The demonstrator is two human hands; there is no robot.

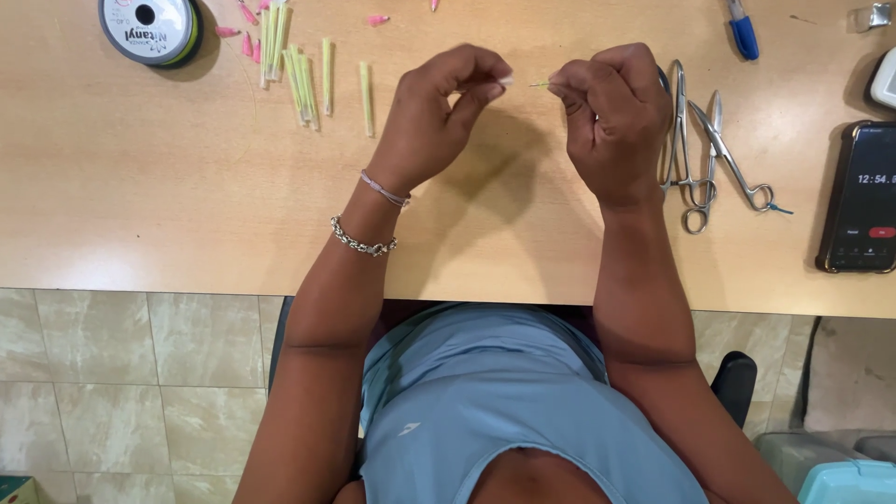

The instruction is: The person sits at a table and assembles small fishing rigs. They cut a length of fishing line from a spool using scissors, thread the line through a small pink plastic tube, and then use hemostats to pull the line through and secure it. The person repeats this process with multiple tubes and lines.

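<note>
Both hands hover over the worktop (187, 215) at upper centre, left hand (434, 117) pinched shut, right hand (611, 117) pinched on a tiny yellow-green tube (539, 85) between them: best kept close, steady, fingertips aligned.

Small craft workbench you sit at, wooden tabletop (187, 205) as landmark, line spool (149, 28) at its far-left corner, metal forceps (709, 149) toward its right, tiled floor (131, 373) beneath.

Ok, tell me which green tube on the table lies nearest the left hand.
The lone green tube farthest right, lying apart from the cluster, closest to the left hand.
</note>
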